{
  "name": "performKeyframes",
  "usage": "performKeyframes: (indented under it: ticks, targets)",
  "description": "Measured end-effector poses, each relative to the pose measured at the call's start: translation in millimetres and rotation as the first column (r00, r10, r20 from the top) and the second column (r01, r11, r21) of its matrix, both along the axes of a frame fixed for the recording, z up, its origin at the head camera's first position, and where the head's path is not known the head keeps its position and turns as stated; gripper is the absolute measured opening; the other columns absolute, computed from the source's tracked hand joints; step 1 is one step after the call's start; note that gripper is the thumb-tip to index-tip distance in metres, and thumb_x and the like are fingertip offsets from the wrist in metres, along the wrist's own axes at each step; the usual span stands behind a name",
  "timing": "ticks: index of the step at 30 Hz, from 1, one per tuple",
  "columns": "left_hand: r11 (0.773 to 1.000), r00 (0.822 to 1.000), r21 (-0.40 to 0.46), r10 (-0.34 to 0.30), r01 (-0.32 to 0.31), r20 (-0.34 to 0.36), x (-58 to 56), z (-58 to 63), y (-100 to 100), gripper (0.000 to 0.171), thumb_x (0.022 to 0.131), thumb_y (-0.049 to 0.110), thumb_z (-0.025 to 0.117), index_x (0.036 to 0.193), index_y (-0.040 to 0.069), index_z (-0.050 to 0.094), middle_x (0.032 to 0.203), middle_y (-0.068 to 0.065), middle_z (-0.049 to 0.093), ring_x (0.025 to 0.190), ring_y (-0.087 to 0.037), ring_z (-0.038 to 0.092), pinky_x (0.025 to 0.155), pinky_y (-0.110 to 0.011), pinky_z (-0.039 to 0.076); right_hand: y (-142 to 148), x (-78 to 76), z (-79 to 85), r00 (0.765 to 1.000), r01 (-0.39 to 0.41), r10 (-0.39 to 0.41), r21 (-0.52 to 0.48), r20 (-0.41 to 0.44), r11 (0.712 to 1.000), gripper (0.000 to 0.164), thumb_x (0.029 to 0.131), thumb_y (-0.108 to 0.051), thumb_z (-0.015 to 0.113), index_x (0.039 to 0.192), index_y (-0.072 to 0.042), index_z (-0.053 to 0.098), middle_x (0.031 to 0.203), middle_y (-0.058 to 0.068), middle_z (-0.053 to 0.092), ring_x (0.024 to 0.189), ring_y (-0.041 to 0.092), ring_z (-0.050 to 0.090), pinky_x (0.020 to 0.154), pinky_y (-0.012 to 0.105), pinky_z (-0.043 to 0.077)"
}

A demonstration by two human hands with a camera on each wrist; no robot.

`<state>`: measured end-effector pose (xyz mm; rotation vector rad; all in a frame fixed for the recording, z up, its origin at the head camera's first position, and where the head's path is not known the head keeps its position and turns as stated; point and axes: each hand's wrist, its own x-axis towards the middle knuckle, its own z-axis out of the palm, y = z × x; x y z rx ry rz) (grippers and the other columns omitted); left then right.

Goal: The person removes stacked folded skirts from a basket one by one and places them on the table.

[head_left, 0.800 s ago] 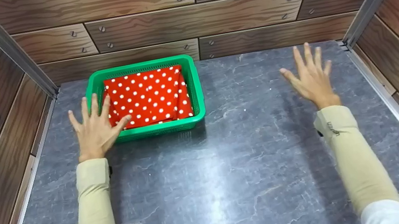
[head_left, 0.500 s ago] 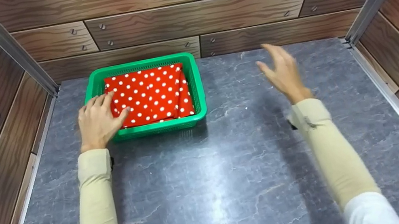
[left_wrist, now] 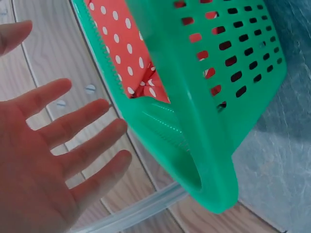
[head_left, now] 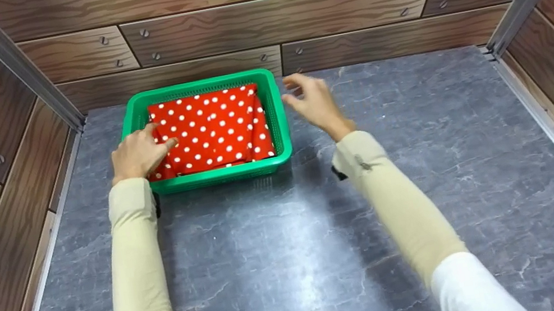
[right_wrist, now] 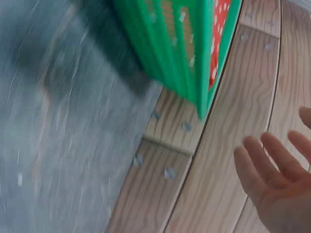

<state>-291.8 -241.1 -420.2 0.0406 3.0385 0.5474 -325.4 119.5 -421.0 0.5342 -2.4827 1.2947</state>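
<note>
The left hand [head_left: 136,154], fingers parted, and the right hand [head_left: 316,103], loosely curved, hold nothing; the right has swung closer. Between them sits the green basket [head_left: 223,174], its rim [head_left: 278,115] separating the right hand from the dotted cloth [head_left: 209,127] inside (the left hand hides part of the basket). Beyond them, the wood-patterned wall [head_left: 281,18] is cut off above.

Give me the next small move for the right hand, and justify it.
Probably bring the right hand slightly left to the right side of the green rectangular plastic basket holding red, white-dotted fabric: the hand, fingers loosely curved, seems just short of that side, while the left hand is over the opposite one.
</note>
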Motion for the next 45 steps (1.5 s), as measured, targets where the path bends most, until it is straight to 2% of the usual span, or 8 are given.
performKeyframes:
  ticks: [4,9,12,16,21,28,36,45]
  targets:
    - [0.960,0.994,0.260,0.097,-0.105,0.043,-5.9,5.5,2.3,0.067,0.099,0.046,0.055,0.150,0.003,0.047,0.146,-0.024,0.051,0.123,-0.044,0.054,0.100,-0.061,0.042,-26.4,-5.0,5.4,0.975,-0.042,0.046,-0.022,0.218,0.999,0.020,0.094,-0.001,0.066,0.110,0.011,0.068,0.108,0.024,0.071,0.099,0.036,0.069,0.090,0.042,0.055]
    - [0.770,0.970,0.602,0.242,-0.212,0.031,-13.3,7.7,12.5,0.058,0.100,0.037,0.058,0.144,-0.001,0.052,0.141,-0.021,0.056,0.123,-0.035,0.053,0.102,-0.045,0.043,-52.7,-9.5,12.2,0.838,0.016,0.103,-0.212,0.535,0.977,0.030,0.100,-0.008,0.063,0.124,0.010,0.060,0.105,0.012,0.061,0.090,0.027,0.061,0.088,0.043,0.055]
    - [0.768,0.967,0.588,0.226,-0.252,0.119,-18.7,7.3,15.8,0.058,0.103,0.034,0.052,0.147,-0.004,0.047,0.145,-0.022,0.051,0.129,-0.036,0.049,0.108,-0.045,0.039,-60.6,-10.3,12.9,0.752,0.087,0.109,-0.262,0.650,0.961,0.040,0.102,-0.014,0.061,0.135,0.006,0.051,0.114,0.010,0.055,0.102,0.025,0.055,0.095,0.048,0.050]
    - [0.767,0.945,0.563,0.178,-0.308,0.274,-27.5,7.0,13.5,0.059,0.107,0.029,0.042,0.153,-0.008,0.033,0.154,-0.025,0.038,0.138,-0.037,0.038,0.115,-0.046,0.031,-68.3,-8.5,10.2,0.686,0.125,0.118,-0.275,0.718,0.953,0.054,0.103,-0.022,0.060,0.148,-0.002,0.039,0.140,0.014,0.046,0.130,0.031,0.045,0.106,0.057,0.040]
    - [0.770,0.918,0.538,0.154,-0.343,0.366,-34.0,6.1,9.1,0.062,0.109,0.029,0.037,0.155,-0.009,0.023,0.156,-0.026,0.032,0.141,-0.038,0.034,0.117,-0.045,0.029,-83.3,-5.7,0.7,0.681,0.160,0.107,-0.289,0.725,0.944,0.063,0.103,-0.019,0.060,0.153,0.000,0.028,0.152,0.018,0.036,0.134,0.030,0.042,0.111,0.048,0.037]
    - [0.692,0.908,0.602,0.202,-0.398,0.368,-30.7,-4.6,3.5,0.065,0.107,0.026,0.043,0.156,-0.008,0.016,0.157,-0.026,0.028,0.142,-0.038,0.031,0.118,-0.046,0.028,-103.4,0.4,-18.7,0.725,0.158,0.041,-0.223,0.687,0.962,0.072,0.101,-0.014,0.061,0.156,0.004,0.019,0.156,0.022,0.034,0.139,0.031,0.039,0.113,0.038,0.034]
    - [0.739,0.905,0.525,0.311,-0.423,0.291,-22.2,-42.5,6.5,0.064,0.104,0.028,0.047,0.158,0.000,0.025,0.153,-0.023,0.040,0.130,-0.038,0.047,0.106,-0.047,0.042,-108.1,7.9,-43.7,0.710,0.190,-0.110,-0.039,0.696,0.981,0.090,0.100,-0.020,0.064,0.161,0.001,0.002,0.161,0.023,0.029,0.141,0.031,0.039,0.112,0.039,0.037]
    - [0.717,0.915,0.571,0.347,-0.400,0.206,-25.5,-59.9,7.4,0.063,0.101,0.024,0.057,0.156,0.003,0.033,0.147,-0.021,0.047,0.106,-0.030,0.055,0.084,-0.035,0.052,-110.2,4.4,-49.9,0.737,0.267,-0.172,-0.047,0.654,0.963,0.090,0.096,-0.016,0.070,0.161,0.000,0.010,0.148,0.025,0.048,0.120,0.035,0.059,0.094,0.039,0.051]
